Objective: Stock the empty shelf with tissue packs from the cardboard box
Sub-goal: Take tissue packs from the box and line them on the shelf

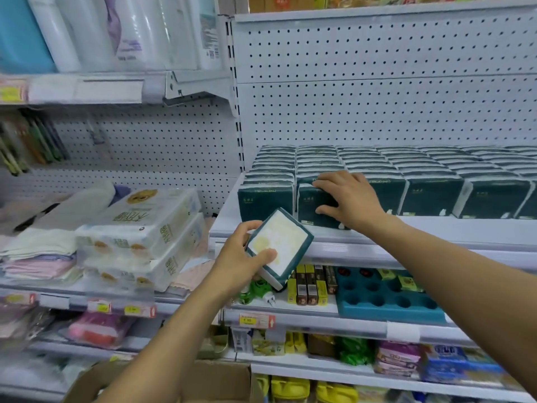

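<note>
Head view, shelf holds tissue packs

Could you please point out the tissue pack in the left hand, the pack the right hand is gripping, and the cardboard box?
Held tissue pack (280,242): head view, its pale face.
Shelf tissue pack (309,203): head view, dark front face.
Cardboard box (220,382): head view, inner wall.

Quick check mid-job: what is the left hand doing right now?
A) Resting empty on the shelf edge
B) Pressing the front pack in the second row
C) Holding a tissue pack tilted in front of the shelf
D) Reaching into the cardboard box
C: the left hand grips a dark green tissue pack, tilted, below the shelf edge; the right hand is the one on the row.
</note>
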`<state>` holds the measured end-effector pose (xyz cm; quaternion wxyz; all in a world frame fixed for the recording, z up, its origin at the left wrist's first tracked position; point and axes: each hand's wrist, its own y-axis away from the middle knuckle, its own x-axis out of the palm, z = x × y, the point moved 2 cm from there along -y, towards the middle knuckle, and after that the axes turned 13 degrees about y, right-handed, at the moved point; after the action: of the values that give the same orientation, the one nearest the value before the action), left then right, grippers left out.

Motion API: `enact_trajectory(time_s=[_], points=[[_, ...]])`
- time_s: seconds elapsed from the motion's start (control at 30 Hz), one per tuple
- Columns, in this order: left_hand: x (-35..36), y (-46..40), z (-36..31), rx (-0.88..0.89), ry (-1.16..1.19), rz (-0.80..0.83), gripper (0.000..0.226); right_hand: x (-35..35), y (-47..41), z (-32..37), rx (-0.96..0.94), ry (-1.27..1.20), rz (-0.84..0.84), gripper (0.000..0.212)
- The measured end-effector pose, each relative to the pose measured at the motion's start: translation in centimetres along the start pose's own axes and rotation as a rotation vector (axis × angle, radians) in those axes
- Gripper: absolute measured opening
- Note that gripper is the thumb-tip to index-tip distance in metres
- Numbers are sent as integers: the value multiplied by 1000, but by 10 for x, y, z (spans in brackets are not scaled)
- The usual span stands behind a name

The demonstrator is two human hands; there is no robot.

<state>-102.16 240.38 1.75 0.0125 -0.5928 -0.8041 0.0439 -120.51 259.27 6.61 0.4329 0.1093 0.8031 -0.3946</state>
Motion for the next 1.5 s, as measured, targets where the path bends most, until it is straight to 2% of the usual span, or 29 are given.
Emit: enact_trajectory(time_s=[0.3, 0.37, 0.43, 0.53, 0.6, 0.67, 0.77, 0.8, 0.9, 0.97, 1.1, 1.2, 1.3, 1.37, 1.43, 1.5], points=[[-10, -7, 1, 7, 50, -6, 48, 12, -13, -2, 13, -97, 2, 57], [-10, -7, 1, 9, 49, -9, 49, 12, -13, 0, 12, -95, -3, 60], [-10, -5, 2, 7, 57, -8, 48, 7, -10, 2, -8, -47, -80, 70], [-10, -3, 1, -23, 192, -14, 45, -9, 7, 11, -182, -33, -230, 78], [-7, -3, -4, -55, 344, -16, 44, -17, 25, 21, -338, -76, -249, 79], [0, -3, -11, -85, 451, 0, 44, -22, 42, 32, -360, -154, -248, 75], [14, 0, -21, -127, 501, 67, 34, -30, 58, 41, -204, -392, -286, 46], [15, 1, -23, -149, 506, 87, 35, -34, 61, 41, -110, -524, -247, 37], [14, 1, -27, -187, 429, 95, 62, -46, 64, 40, 249, -1008, 22, 20], [13, 0, -27, -176, 327, 61, 65, -50, 66, 38, 415, -1242, 145, 15], [18, 0, -25, -102, 197, 29, 44, -54, 71, 38, 507, -1374, 184, 17], [26, 0, -27, -35, 111, 72, 40, -54, 74, 41, 550, -1439, 185, 18], [34, -4, -33, 8, 131, 42, 37, -50, 76, 43, 528, -1340, 204, 30], [38, -7, -42, 113, 26, -6, 27, -55, 77, 37, 462, -1008, 39, 61], [44, -9, -52, 266, -251, 7, 21, -65, 75, 26, 227, -642, -212, 86], [53, -9, -58, 369, -448, 74, 22, -69, 72, 18, -42, -380, -289, 83]])
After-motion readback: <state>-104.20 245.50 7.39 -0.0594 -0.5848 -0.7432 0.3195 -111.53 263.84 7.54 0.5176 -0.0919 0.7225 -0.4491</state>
